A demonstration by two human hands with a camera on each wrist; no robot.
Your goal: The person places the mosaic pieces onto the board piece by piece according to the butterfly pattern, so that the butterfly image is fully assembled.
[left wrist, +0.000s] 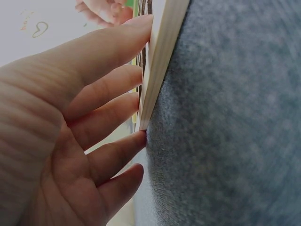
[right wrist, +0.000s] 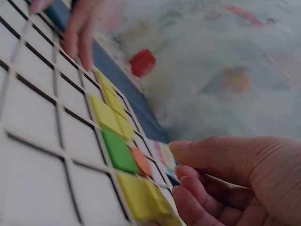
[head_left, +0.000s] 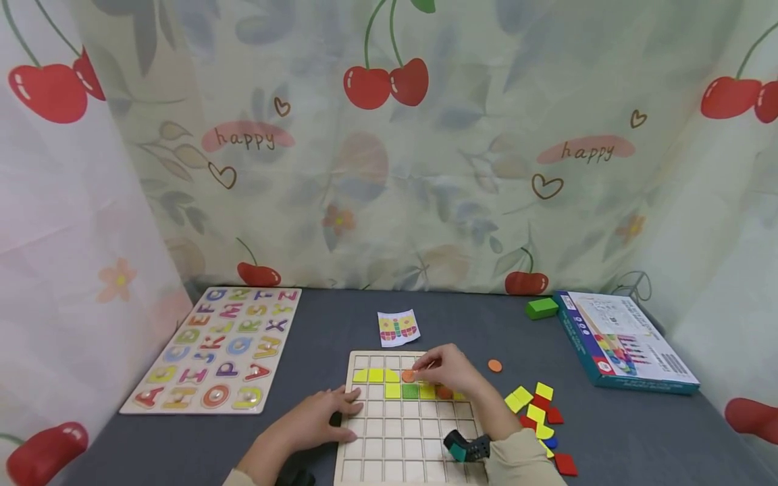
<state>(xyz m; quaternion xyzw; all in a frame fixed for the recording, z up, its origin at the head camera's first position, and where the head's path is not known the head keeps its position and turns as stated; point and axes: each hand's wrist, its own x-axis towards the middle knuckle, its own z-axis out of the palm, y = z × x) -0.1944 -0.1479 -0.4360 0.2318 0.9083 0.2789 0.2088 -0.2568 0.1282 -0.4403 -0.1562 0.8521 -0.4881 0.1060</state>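
Observation:
A wooden grid board lies on the table with coloured pieces in its upper rows. My left hand rests at its left edge; the fingers touch the rim, fairly straight. Over the upper right cells is my right hand, fingers bent, with a gap between thumb and fingertips in the right wrist view and nothing seen there. Just beside those fingertips, an orange disc sits slightly tilted beside a green square. Yellow pieces fill nearby cells. Another orange disc lies partly under the right hand.
A small pattern card lies behind the board. Loose yellow, red and blue pieces and one orange disc are to the right. An alphabet board is left; a green block and a box are back right.

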